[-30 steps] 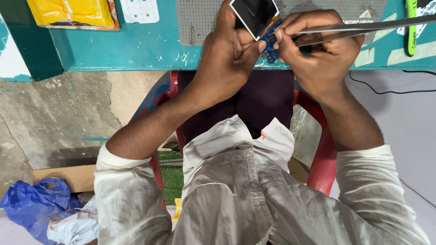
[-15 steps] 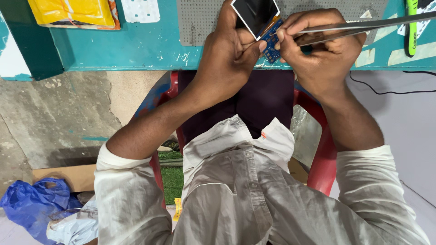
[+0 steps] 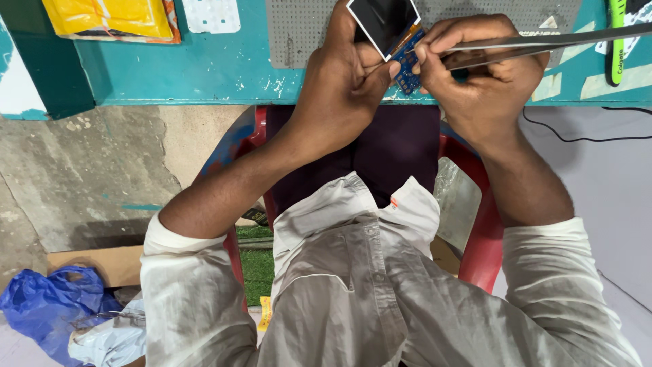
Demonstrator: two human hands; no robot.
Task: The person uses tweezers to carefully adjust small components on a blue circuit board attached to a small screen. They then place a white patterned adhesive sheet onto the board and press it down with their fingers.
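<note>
The small blue circuit board (image 3: pixel 408 62) with its glossy dark rectangular screen (image 3: pixel 384 24) folded up and away from it is held in the air just over the near edge of the teal-painted wooden table (image 3: pixel 204 68), above the perforated grey work mat (image 3: pixel 299 30). The left hand (image 3: pixel 346 81) pinches the board between thumb and forefinger, the other fingers curled behind it. The right hand (image 3: pixel 479 75) is pressed together around a pair of long steel tweezers (image 3: pixel 543 44), whose tips meet the board at its right side; the tips themselves are hidden behind the fingers, so I cannot tell what they touch.

As I judge it, the work is in its middle: the screen already stands lifted off the board but hangs on by its orange ribbon, and whatever is being picked at on the board is not yet out.

Room is tight at the table edge. The tweezers' handles reach far to the right, passing close to a green-and-black tube-shaped tool (image 3: pixel 617 41) near the right corner. A yellow plastic packet (image 3: pixel 109 17) and a white keypad sheet (image 3: pixel 212 13) lie well apart toward the left. Below the edge, the person's lap and a red plastic chair (image 3: pixel 479 224) fill the space, with a thin black cable (image 3: pixel 577 132) on the floor at right and a crumpled blue plastic bag (image 3: pixel 47 306) at far left.
</note>
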